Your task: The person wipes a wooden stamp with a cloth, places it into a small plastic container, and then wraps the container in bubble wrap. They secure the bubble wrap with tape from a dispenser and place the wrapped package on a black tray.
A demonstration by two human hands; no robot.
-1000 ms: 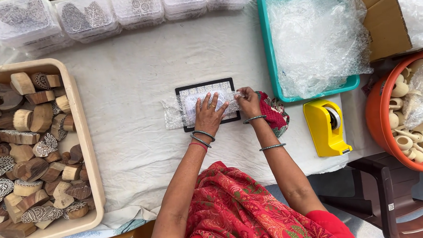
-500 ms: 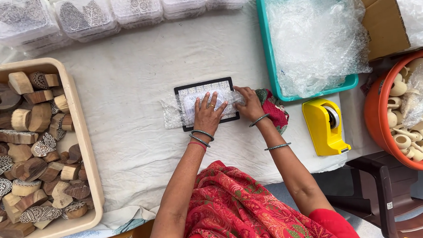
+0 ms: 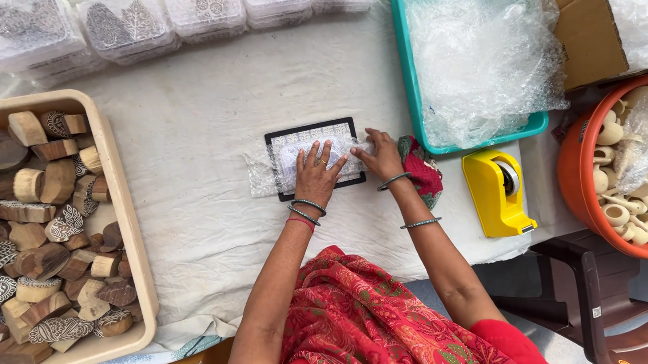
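White cloth (image 3: 212, 128) covers table; left hand (image 3: 315, 176) presses bubble wrap (image 3: 265, 173).

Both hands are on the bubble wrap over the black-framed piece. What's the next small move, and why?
Probably fold the loose left flap of the bubble wrap over the framed piece. The left hand lies flat on the middle, the right hand pins the right edge, and the left flap lies spread on the cloth.

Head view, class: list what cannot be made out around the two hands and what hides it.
- Black-edged tile: middle hidden by bubble wrap and left hand.
- Right hand: fingertips' grip unclear in the wrap.
- Wooden tray: cut off by left edge.
- Orange tub: cut off at right.
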